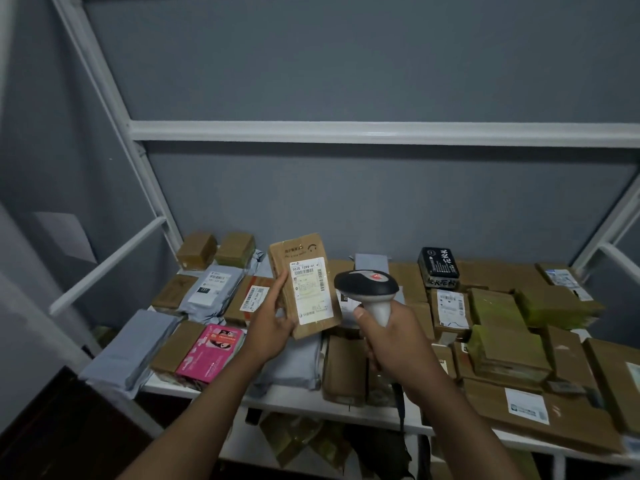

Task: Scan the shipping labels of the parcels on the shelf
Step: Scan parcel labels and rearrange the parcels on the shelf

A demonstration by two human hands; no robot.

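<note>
In the head view, the left hand (273,327) is gripping a brown parcel (304,285) by its lower left edge, fingers curled round it, holding it upright above the shelf (298,398) with its white label (311,289) facing the camera. The right hand (388,336) is wrapping its fingers tight round the pale handle of a scanner (369,289), whose dark head is sitting just beside the label. Below them, more parcels are lying flat on the shelf: a pink box (211,351), grey bags (211,289) and a black box (438,263)
</note>
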